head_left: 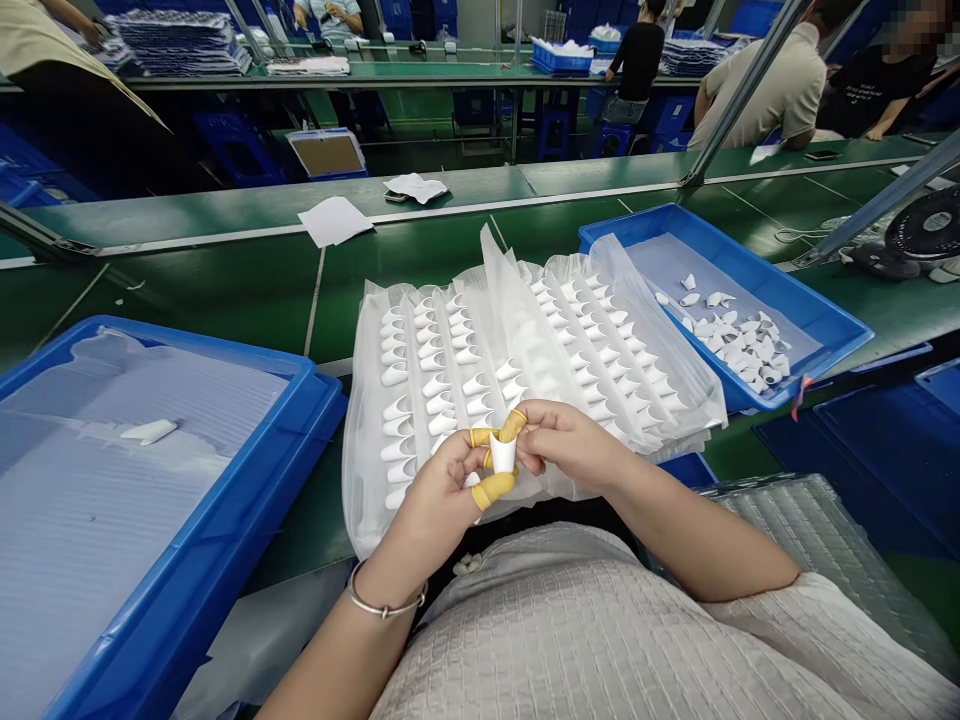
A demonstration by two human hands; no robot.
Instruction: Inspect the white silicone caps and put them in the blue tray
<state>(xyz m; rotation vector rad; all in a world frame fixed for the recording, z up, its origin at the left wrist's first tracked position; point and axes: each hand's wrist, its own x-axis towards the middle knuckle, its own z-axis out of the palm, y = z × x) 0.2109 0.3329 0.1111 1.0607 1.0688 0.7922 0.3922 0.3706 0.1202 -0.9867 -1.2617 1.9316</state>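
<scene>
My left hand (442,490) and my right hand (566,440) meet just above my lap, both pinching one small white curved plastic piece (502,453). Yellow finger cots cover several fingertips. Right behind my hands lies a clear plastic sheet (420,330) with pockets in rows, holding several of the same white pieces. A blue tray (825,310) at the right holds a loose pile of white pieces (739,340). A second blue tray (285,440) at the left has a single white piece (148,431) on its pale liner.
The green workbench (225,280) carries loose papers (334,220) at the back. A small fan (926,230) stands at the far right, and bubble wrap (810,540) lies near my right arm. Other people sit at benches behind, with stacked trays.
</scene>
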